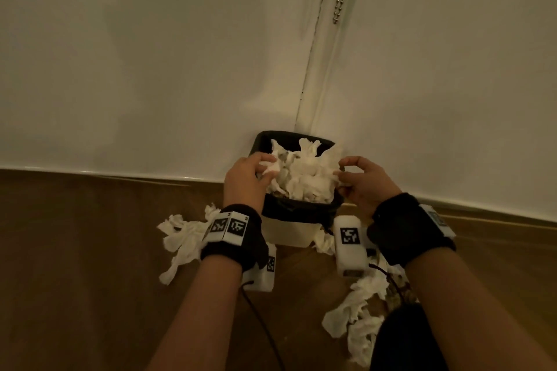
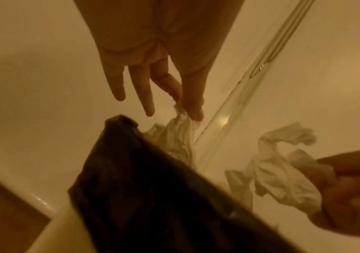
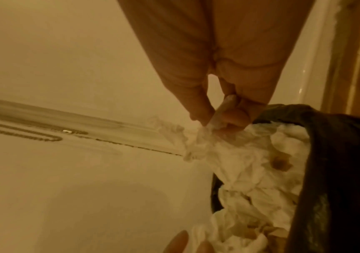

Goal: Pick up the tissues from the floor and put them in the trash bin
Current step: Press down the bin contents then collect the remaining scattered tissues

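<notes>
My head camera looks forward and down from above at the trash bin (image 1: 272, 141) in the wall corner. The left wrist camera runs close along my left hand (image 2: 153, 71) toward the bin's rim. The right wrist camera does likewise from the opposite side. All three share the bin's tissue-filled top.

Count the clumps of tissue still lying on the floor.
3: one left of the trash bin by the left wrist, one small at its base, one under the right forearm. Arms may hide more.

Black wristbands (image 1: 232, 235) carry white tagged camera boxes (image 1: 349, 245)
</notes>
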The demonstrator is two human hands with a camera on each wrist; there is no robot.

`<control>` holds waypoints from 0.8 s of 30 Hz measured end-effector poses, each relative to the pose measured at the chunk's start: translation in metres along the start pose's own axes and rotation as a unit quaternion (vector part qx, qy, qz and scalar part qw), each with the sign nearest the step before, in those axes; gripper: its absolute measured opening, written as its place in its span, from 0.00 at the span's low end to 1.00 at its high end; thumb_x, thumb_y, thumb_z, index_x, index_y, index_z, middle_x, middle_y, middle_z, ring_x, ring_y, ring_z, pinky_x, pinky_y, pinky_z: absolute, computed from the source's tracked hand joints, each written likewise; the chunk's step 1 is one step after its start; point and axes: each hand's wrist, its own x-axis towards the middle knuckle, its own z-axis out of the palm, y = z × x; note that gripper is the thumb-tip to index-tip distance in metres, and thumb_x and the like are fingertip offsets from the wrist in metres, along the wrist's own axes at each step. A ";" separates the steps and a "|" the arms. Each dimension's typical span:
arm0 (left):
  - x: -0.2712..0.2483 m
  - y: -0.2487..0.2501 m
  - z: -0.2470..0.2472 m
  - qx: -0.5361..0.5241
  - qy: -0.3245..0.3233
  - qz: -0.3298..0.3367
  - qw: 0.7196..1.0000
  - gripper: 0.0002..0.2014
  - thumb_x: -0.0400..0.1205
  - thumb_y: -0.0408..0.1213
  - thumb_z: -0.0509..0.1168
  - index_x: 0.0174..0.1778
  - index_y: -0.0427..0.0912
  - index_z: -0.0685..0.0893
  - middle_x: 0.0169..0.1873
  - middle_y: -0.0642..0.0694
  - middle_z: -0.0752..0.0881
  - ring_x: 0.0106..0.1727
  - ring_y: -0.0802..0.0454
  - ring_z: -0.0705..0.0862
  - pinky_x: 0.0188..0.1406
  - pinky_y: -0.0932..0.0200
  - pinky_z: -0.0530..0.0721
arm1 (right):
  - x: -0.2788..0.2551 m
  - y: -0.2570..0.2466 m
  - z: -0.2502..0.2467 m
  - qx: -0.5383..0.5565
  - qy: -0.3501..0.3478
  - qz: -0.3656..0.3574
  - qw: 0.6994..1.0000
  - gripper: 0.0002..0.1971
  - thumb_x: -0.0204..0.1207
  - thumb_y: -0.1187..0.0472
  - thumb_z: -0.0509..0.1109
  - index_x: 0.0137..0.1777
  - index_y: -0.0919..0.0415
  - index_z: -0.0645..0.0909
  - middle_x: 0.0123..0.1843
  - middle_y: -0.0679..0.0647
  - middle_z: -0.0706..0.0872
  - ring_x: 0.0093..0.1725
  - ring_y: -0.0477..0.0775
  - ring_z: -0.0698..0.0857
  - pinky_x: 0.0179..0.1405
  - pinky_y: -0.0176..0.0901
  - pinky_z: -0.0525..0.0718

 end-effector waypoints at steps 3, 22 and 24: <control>0.005 -0.006 0.009 0.084 -0.063 0.010 0.994 0.09 0.80 0.39 0.67 0.55 0.49 0.85 0.49 0.47 0.79 0.47 0.57 0.79 0.48 0.66 0.75 | 0.008 0.009 0.004 -0.207 0.044 -0.061 0.976 0.06 0.75 0.71 0.69 0.50 0.65 0.84 0.37 0.55 0.83 0.31 0.48 0.79 0.30 0.32 0.81; 0.004 0.006 0.021 0.448 -0.323 0.134 0.823 0.22 0.86 0.43 0.46 0.76 0.44 0.63 0.63 0.45 0.81 0.67 0.46 0.76 0.78 0.43 0.55 | -0.001 0.027 0.059 -0.449 -0.108 0.023 0.886 0.23 0.87 0.62 0.42 0.80 0.71 0.55 0.78 0.67 0.67 0.77 0.61 0.67 0.76 0.44 0.61; 0.006 0.007 0.024 0.476 -0.353 0.116 0.797 0.26 0.85 0.45 0.45 0.80 0.44 0.52 0.69 0.44 0.76 0.72 0.44 0.72 0.78 0.38 0.52 | 0.005 0.031 0.058 -0.487 -0.106 0.021 0.867 0.24 0.87 0.61 0.41 0.81 0.71 0.50 0.78 0.68 0.66 0.76 0.62 0.68 0.76 0.47 0.64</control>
